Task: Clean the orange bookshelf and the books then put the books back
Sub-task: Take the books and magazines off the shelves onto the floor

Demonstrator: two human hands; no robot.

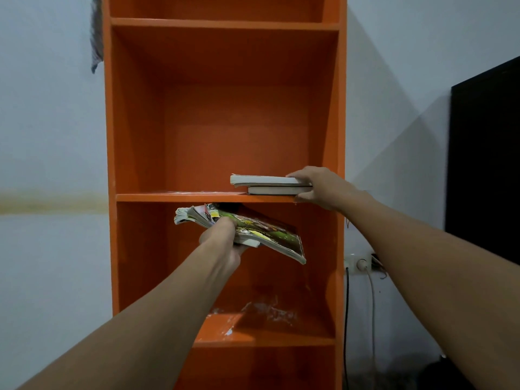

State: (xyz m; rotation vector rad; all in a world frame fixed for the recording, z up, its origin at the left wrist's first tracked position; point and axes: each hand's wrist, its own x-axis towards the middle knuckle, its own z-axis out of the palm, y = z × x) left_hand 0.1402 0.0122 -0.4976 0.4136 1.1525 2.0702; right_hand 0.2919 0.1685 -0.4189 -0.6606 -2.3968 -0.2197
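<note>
Item: orange bookshelf, stood centre frame, compartments mostly bare. White scuffs showed on lower shelf.

Two stacked books lay flat on middle shelf, right of centre. Right hand clamped stack end, fingers over top, thumb beneath, likely to move both together.

Bundle of thin colourful books, curled and tilted, hung below that shelf. Left hand fingers wrapped round it, probably sparing right hand.
</note>
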